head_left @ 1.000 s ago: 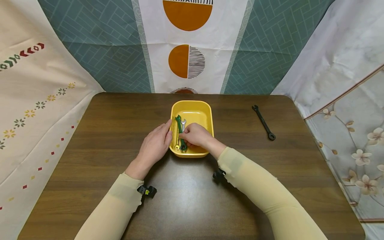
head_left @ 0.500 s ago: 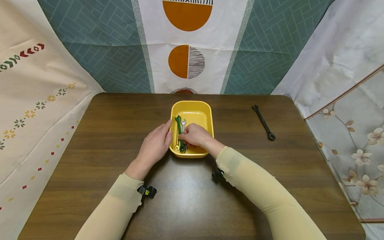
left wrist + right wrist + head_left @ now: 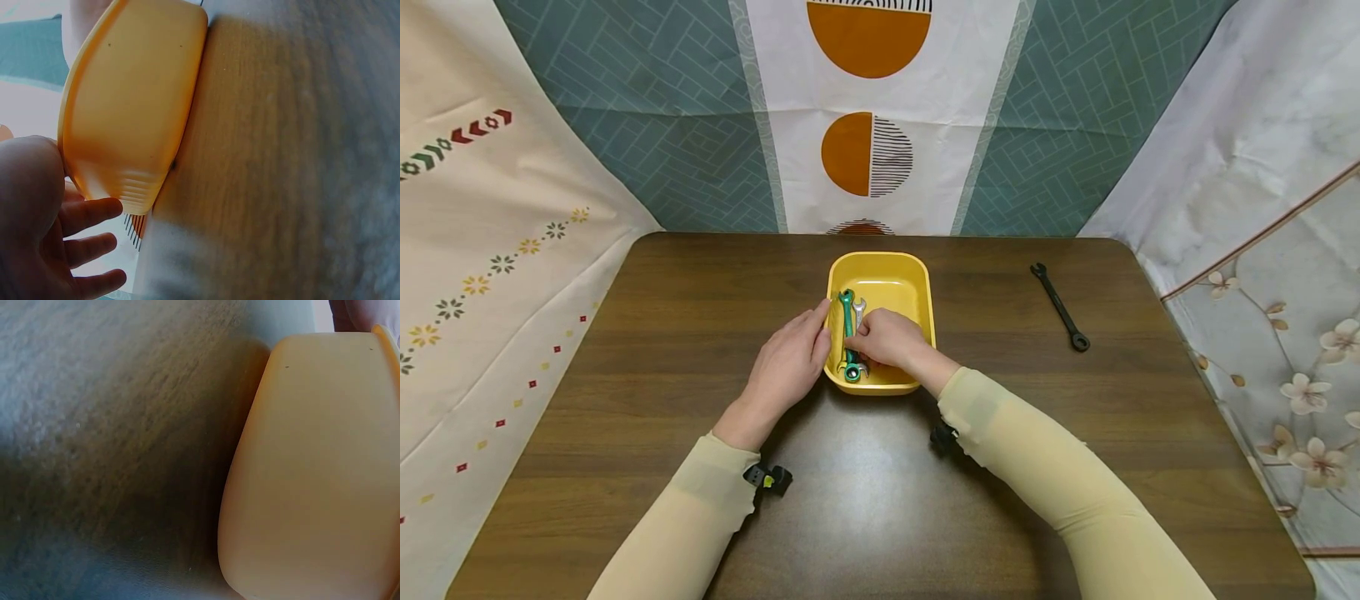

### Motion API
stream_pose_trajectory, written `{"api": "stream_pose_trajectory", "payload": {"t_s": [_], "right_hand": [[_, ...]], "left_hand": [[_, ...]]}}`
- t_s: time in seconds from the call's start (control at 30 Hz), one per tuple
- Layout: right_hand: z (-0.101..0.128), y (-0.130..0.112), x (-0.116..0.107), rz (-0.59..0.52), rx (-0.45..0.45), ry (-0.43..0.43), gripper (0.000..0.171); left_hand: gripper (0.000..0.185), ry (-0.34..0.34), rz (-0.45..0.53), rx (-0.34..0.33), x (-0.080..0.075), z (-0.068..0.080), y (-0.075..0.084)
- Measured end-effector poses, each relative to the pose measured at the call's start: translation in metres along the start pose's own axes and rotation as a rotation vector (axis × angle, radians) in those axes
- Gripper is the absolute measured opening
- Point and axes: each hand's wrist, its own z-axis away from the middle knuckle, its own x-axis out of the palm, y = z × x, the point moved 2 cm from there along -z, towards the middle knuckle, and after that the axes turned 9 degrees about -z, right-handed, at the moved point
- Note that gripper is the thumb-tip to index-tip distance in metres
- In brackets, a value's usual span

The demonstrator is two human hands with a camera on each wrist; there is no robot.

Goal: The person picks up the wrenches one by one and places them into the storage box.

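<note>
Inside the yellow plastic tray (image 3: 917, 287), the right hand (image 3: 887, 337) pinches the green metal wrench (image 3: 848, 333); the left hand (image 3: 790, 362), fingers straight, steadies the wall. Best lift slowly, clear of neighbouring wrenches.

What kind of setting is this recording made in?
Probably a staged tabletop set rather than a real workshop: a dark wooden table is closed in by hung patterned cloths, and the only props are a yellow tub of wrenches and one black wrench lying apart.
</note>
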Motion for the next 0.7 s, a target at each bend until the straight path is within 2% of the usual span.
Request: {"api": "stream_pose_trajectory", "payload": {"t_s": [0.1, 0.3, 0.33, 0.5, 0.7], "right_hand": [[-0.004, 0.004, 0.002, 0.007, -0.016, 0.012, 0.043], [0.005, 0.0, -0.003, 0.012, -0.034, 0.034, 0.038], [0.012, -0.004, -0.006, 0.019, -0.032, 0.042, 0.036], [0.006, 0.007, -0.004, 0.042, -0.099, 0.096, 0.033], [0.039, -0.015, -0.017, 0.05, -0.15, 0.106, 0.035]], "left_hand": [[0.059, -0.002, -0.001, 0.0, 0.0, 0.0, 0.0], [0.059, -0.005, -0.004, -0.002, 0.001, 0.0, 0.001], [0.059, -0.003, -0.005, -0.002, 0.001, 0.0, 0.001], [0.059, -0.006, 0.0, -0.006, 0.001, 0.0, 0.002], [0.059, -0.007, 0.001, -0.006, 0.001, -0.001, 0.001]]}}
